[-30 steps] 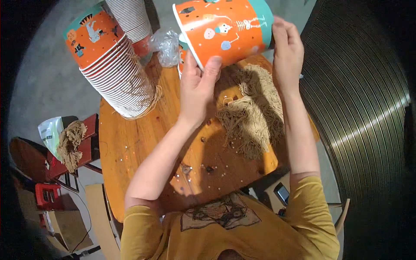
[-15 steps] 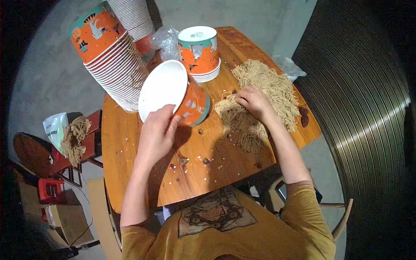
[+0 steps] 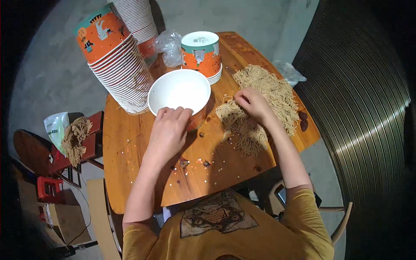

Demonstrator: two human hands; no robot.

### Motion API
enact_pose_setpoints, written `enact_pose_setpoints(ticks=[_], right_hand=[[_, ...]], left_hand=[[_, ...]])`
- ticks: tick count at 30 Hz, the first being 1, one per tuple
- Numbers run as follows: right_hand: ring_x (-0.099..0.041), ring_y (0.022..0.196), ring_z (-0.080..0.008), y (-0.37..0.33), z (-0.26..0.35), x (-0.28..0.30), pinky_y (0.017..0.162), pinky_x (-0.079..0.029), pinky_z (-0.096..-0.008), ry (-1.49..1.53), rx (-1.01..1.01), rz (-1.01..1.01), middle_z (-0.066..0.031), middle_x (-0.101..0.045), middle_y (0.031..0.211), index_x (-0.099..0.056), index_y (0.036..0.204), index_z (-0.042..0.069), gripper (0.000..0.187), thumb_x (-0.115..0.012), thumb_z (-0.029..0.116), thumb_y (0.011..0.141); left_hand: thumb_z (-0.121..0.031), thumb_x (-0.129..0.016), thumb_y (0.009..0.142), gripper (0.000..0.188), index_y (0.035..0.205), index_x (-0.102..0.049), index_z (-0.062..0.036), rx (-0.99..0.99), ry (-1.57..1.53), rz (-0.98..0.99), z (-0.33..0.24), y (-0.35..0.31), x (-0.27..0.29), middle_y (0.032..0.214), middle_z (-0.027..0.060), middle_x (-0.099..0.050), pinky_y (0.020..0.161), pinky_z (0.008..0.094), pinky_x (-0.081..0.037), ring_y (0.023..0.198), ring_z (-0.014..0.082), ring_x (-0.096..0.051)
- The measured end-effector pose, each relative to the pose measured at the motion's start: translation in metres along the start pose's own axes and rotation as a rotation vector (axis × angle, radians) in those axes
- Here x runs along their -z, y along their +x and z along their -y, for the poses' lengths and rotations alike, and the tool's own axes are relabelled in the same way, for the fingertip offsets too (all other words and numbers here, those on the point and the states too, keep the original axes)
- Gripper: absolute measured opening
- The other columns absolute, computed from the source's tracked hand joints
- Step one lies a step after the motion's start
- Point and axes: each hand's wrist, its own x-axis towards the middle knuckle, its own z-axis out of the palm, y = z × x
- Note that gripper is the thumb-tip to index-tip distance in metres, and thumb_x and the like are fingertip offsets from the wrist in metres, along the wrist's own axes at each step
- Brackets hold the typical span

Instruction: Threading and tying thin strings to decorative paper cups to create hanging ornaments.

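Down on the round orange-brown wooden bench (image 3: 130,173), the left hand (image 3: 167,130) wraps its fingers over the near rim of a white-lined orange paper bowl (image 3: 180,93), gripping it as the bowl sits open-side up near the bench's middle. Just right of it, the right hand (image 3: 253,104) rests on a loose heap of pale yellow dried noodles (image 3: 268,89), fingers curled and pinching a few strands at the heap's left edge. Behind the bowl stands a short upside-down stack of orange and teal printed paper bowls (image 3: 200,54), with a crumpled clear plastic bag (image 3: 170,45) beside it. At the far left of the bench leans a tall tilted stack of nested paper bowls (image 3: 119,65). Off the bench to the left, a bundle of brown noodles (image 3: 76,138) lies on a dark red stool (image 3: 93,143).
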Motion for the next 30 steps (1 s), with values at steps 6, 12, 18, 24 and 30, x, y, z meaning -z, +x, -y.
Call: enact_pose_setpoints(ticks=[6, 12, 18, 24, 30], right_hand=[[-0.054, 0.078, -0.0315, 0.000, -0.009, -0.016, 0.072, -0.043, -0.0415, -0.257, 0.075, 0.161, -0.0131, -0.057, 0.075, -0.056, 0.072, 0.006, 0.016, -0.058, 0.020, 0.079], [-0.053, 0.074, -0.0298, 0.003, 0.007, -0.013, 0.068, -0.042, -0.0384, -0.203, 0.104, 0.093, -0.0109, -0.054, 0.072, -0.052, 0.068, 0.006, 0.017, -0.058, 0.017, 0.080], [-0.053, 0.078, -0.0249, -0.013, 0.022, -0.039, 0.071, -0.044, -0.0379, -0.146, 0.276, -0.047, -0.0074, -0.054, 0.080, -0.057, 0.078, 0.011, 0.008, -0.064, 0.014, 0.076], [-0.056, 0.087, -0.0247, 0.006, 0.067, -0.008, 0.079, -0.045, -0.0338, -0.047, 0.292, -0.054, -0.0075, -0.057, 0.089, -0.059, 0.085, 0.006, 0.010, -0.064, 0.009, 0.077], [-0.058, 0.094, -0.0158, 0.004, 0.151, 0.036, 0.085, -0.047, -0.0291, 1.066, -0.019, 0.137, -0.0086, -0.060, 0.102, -0.061, 0.092, -0.001, 0.018, -0.062, 0.016, 0.086]], left_hand=[[-0.003, -0.059, 0.079, 0.024, 0.102, -0.054, -0.0038, -0.011, 0.091, -0.045, 0.001, 0.004, -0.002, 0.090, 0.0132, -0.056, 0.090, 0.0436, -0.039, 0.089, 0.0336, -0.054], [-0.006, -0.060, 0.081, 0.020, 0.101, -0.056, -0.0041, -0.011, 0.067, -0.070, 0.006, 0.001, -0.006, 0.090, 0.0124, -0.054, 0.096, 0.0442, -0.037, 0.092, 0.0296, -0.054], [-0.009, -0.059, 0.083, 0.018, 0.100, -0.057, -0.0056, -0.034, 0.081, -0.123, 0.002, 0.005, -0.008, 0.087, 0.0095, -0.054, 0.097, 0.0447, -0.035, 0.091, 0.0263, -0.055], [-0.008, -0.059, 0.083, 0.024, 0.107, -0.055, -0.0051, -0.015, 0.007, -0.180, 0.004, 0.005, -0.008, 0.093, 0.0114, -0.053, 0.101, 0.0469, -0.033, 0.096, 0.0276, -0.054], [-0.009, -0.059, 0.084, 0.031, 0.114, -0.054, -0.0042, 0.004, -0.077, -0.183, 0.002, 0.002, -0.001, 0.101, 0.0134, -0.055, 0.101, 0.0457, -0.033, 0.102, 0.0298, -0.052]])
